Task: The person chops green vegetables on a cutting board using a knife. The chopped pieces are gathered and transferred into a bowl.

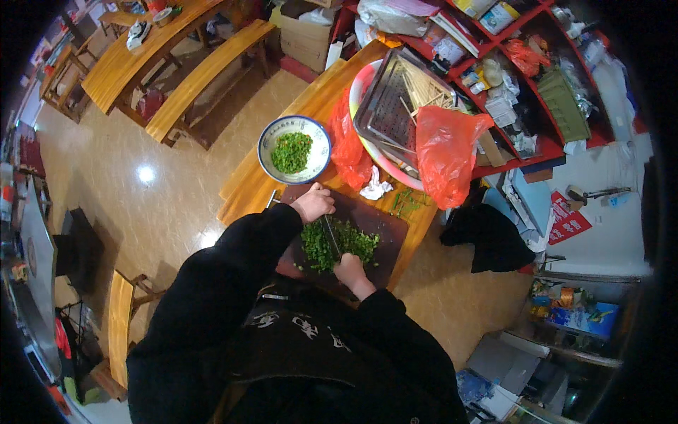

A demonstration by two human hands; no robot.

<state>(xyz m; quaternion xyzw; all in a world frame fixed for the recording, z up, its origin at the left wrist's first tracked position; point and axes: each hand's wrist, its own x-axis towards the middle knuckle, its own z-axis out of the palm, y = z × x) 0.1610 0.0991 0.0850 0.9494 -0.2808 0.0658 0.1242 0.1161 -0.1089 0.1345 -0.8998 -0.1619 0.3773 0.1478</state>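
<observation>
A dark cutting board (389,222) lies on the wooden table, with chopped green herbs or scallions (355,239) spread over its middle. A knife (332,236) stands edge down in the greens, its blade seen nearly from above. My right hand (351,270) is closed at the blade's near end, where the handle is hidden by the fingers. At the far end of the knife, my left hand (315,203) grips or presses the blade's tip end; its exact hold is hard to tell. Beyond the board, a white bowl with a blue rim (267,153) holds chopped greens with small red bits.
Right of the bowl are a red plastic bag (349,153), a crumpled tissue (376,186) and a large basin (389,165). A perforated tray (389,106) with wooden sticks and another red bag (450,153) lie on the basin. Green stems (407,203) rest by the board. Red shelves (535,95) stand behind.
</observation>
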